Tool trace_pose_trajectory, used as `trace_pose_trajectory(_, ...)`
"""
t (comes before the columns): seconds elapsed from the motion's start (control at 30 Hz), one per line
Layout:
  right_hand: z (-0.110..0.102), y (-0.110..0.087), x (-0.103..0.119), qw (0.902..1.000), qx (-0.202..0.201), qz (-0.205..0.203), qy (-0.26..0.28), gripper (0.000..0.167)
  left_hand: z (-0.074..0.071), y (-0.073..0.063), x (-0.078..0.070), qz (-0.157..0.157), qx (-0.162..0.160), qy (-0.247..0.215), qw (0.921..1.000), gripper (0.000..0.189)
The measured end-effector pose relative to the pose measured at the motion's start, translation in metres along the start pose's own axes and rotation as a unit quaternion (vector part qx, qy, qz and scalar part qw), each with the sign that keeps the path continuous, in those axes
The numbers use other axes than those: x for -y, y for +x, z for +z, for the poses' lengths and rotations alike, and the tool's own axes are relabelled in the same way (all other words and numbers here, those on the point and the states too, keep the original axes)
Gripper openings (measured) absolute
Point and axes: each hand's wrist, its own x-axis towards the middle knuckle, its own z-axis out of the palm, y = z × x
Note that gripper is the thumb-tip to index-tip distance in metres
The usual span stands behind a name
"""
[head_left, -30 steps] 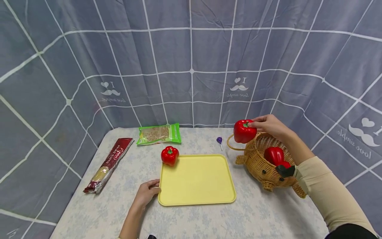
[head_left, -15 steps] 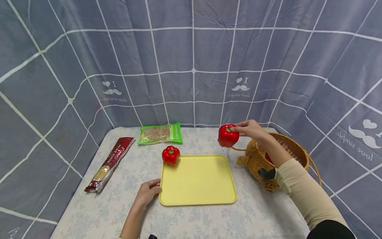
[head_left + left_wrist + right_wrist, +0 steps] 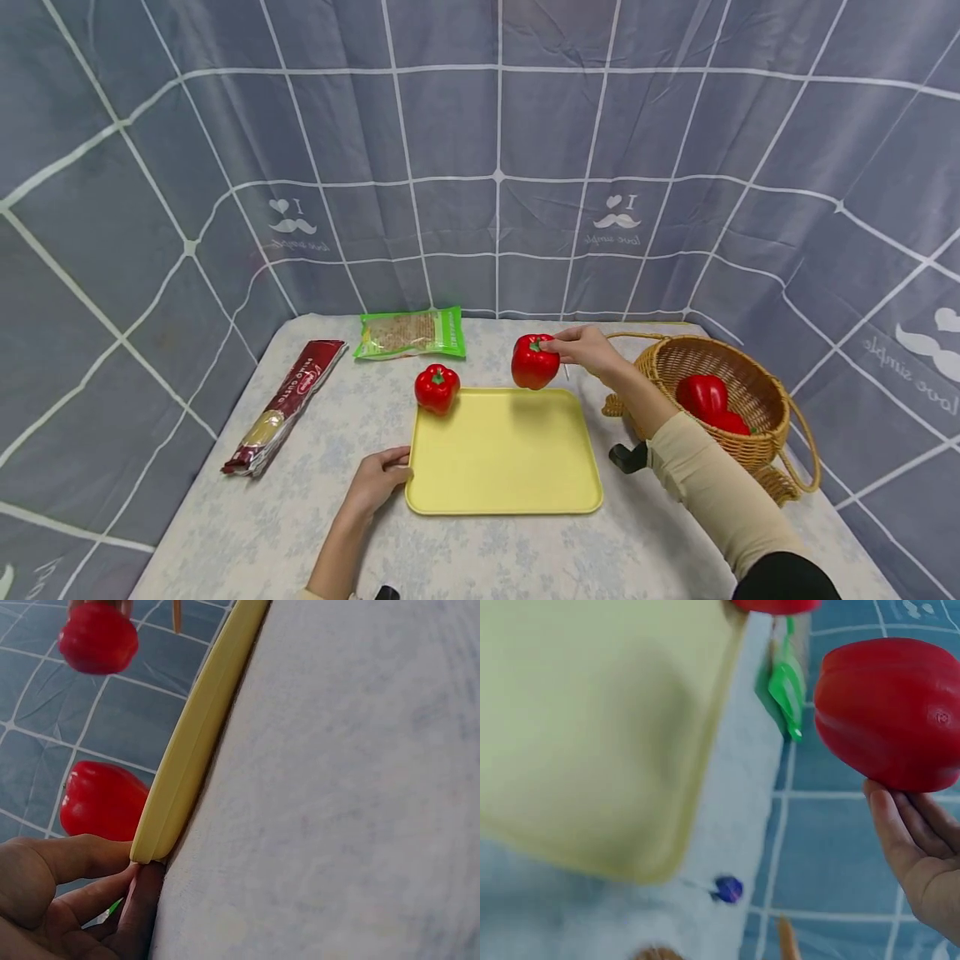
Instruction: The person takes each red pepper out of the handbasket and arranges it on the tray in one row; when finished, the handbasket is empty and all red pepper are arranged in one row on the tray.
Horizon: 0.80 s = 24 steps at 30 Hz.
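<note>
My right hand [image 3: 588, 348] holds a red bell pepper [image 3: 534, 363] by its stem end, raised above the far right part of a yellow tray [image 3: 504, 458]. In the right wrist view the held pepper [image 3: 892, 712] hangs off the fingertips, apart from the tray. At the tray's left edge, my left hand [image 3: 377, 481] pinches the rim; the left wrist view shows thumb and fingers [image 3: 90, 859] on either side of it. Another red bell pepper [image 3: 437, 388] sits on the tray's far left corner.
A wicker basket [image 3: 667, 358] with red peppers [image 3: 703, 397] inside stands at the right. A purple-wrapped lollipop [image 3: 727, 889] lies between basket and tray. Behind the tray is a green packet [image 3: 408, 333]; a dark red pasta packet [image 3: 288, 406] lies at the left. A grid-patterned curtain [image 3: 555, 208] hangs behind.
My right hand has carried the pepper leftward and a little down, from beside the basket to above the tray. The left hand has stayed at the tray's edge.
</note>
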Motion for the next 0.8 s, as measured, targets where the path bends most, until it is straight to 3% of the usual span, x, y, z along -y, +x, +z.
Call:
trace_pose_trajectory(0.37,0.057,0.015,-0.033,0.9983,0.01,0.016,0.055,0.053,0.008,-0.001,0.003,0.003,0.009,-0.008,0.9999,0.046)
trace_pose_trajectory(0.8,0.1,0.037,-0.04,0.999,-0.015,0.02,0.037,0.046,0.001,0.001,0.001,0.002,0.003,-0.006,1.0,0.046)
